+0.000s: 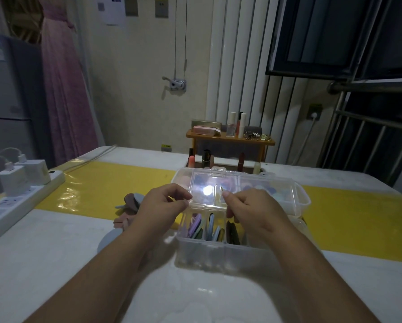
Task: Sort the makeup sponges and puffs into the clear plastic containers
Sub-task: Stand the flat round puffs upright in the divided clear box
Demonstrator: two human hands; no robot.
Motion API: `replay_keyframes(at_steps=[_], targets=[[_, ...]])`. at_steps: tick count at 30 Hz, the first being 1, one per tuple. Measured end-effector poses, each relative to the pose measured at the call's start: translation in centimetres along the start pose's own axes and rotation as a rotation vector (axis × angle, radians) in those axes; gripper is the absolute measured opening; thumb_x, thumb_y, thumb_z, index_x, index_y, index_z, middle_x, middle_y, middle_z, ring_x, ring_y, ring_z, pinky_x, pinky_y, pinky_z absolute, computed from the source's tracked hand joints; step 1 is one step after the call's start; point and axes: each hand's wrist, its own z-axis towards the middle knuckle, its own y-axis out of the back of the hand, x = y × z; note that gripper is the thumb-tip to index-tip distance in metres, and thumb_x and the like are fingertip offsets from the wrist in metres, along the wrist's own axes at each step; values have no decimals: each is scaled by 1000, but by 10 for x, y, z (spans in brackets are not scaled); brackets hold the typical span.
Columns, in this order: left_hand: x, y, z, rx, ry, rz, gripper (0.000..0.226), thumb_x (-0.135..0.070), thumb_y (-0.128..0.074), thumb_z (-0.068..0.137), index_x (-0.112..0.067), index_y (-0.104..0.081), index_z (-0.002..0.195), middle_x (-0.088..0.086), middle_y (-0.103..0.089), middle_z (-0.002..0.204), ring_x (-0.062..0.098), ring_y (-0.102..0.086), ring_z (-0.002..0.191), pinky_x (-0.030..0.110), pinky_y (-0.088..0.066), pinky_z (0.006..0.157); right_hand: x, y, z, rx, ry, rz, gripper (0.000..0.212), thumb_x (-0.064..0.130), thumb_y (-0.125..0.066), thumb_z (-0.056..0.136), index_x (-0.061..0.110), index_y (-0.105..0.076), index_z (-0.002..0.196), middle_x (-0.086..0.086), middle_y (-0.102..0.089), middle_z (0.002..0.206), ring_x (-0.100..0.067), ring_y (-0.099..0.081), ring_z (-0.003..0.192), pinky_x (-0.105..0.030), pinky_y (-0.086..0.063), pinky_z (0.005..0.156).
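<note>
Lid-handling step: left hand and right hand each pinch the clear lid above the part-filled container; loose puffs beside the left hand probably come next.

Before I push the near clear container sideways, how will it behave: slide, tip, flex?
Probably light: the near clear container looks like thin plastic and holds only thin puffs. It likely slides easily on the smooth white table. Its low, broad base should resist tipping; the clear lid, pinched by left hand and right hand, may swing.
</note>
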Motion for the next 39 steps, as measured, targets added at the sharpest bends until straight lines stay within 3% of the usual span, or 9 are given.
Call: replay_keyframes(at_steps=[6, 9, 12, 17, 23, 28, 33, 35, 39], targets=[[-5, 3, 0, -19, 2, -1, 22, 2, -66, 86, -18, -72, 79, 3, -67, 81, 5, -54, 61, 16, -41, 55, 0, 0, 0, 7, -18, 4, 63, 52, -32, 101, 12, -71, 72, -6, -68, 73, -21, -64, 73, -44, -54, 80], [1, 9, 5, -82, 47, 41, 30, 1, -63, 82, -26, -73, 73, -8, -68, 73, 18, -59, 69, 34, -51, 67, 2, 0, -1, -10, -16, 52, 57, 49, -35, 102, 16, -70, 72, -2, -66, 73, -19, -62, 75, -45, -54, 80], [10, 17, 8, -124, 76, 132, 30, -14, -53, 69, -35, -73, 77, -15, -70, 74, 31, -65, 85, 53, -57, 80, 0, -3, 0, -13, 2, 72, 51, 48, -39, 101, 15, -70, 78, -4, -66, 75, -21, -62, 75, -46, -54, 78], [6, 22, 7, -235, -11, 390, 34, -11, -48, 68, -29, -72, 84, -8, -72, 86, 22, -63, 93, 36, -50, 79, -2, -6, 2, 13, 30, 43, 35, 39, -46, 100, 20, -69, 83, 0, -63, 73, -16, -60, 72, -42, -54, 74], [11, 30, 14, -367, -11, 828, 32, -10, -60, 79, -29, -73, 101, 2, -67, 116, 29, -52, 113, 39, -39, 87, -5, -8, 4, 26, 33, 38, 27, 39, -51, 99, 25, -69, 84, 5, -64, 74, -12, -60, 73, -38, -55, 73], [19, 33, 18, -308, 46, 982, 33, -25, -60, 82, -34, -69, 113, -4, -62, 127, 23, -49, 122, 38, -37, 93, -4, -8, 3, 45, 37, 33, 24, 38, -53, 98, 26, -69, 85, 5, -65, 78, -11, -61, 76, -35, -54, 74], [28, 28, 23, -163, 13, 1132, 21, -39, -59, 87, -34, -71, 104, -12, -66, 117, 14, -41, 133, 46, -27, 106, -3, -8, 3, 49, 40, 37, 23, 37, -53, 98, 27, -68, 84, 5, -65, 79, -11, -61, 77, -33, -53, 74], [27, 25, 23, -86, 24, 1152, 15, -35, -57, 90, -30, -71, 95, -10, -66, 113, 15, -39, 137, 47, -22, 110, -3, -9, 3, 46, 40, 42, 21, 37, -54, 98, 28, -68, 86, 6, -65, 79, -11, -61, 77, -34, -54, 75], [26, 24, 21, 66, 58, 1194, 25, -20, -53, 83, -31, -73, 93, -10, -65, 112, 15, -51, 118, 45, -19, 112, -3, -8, 3, 46, 40, 48, 22, 38, -53, 98, 27, -68, 86, 6, -65, 78, -11, -61, 77, -37, -56, 77]])
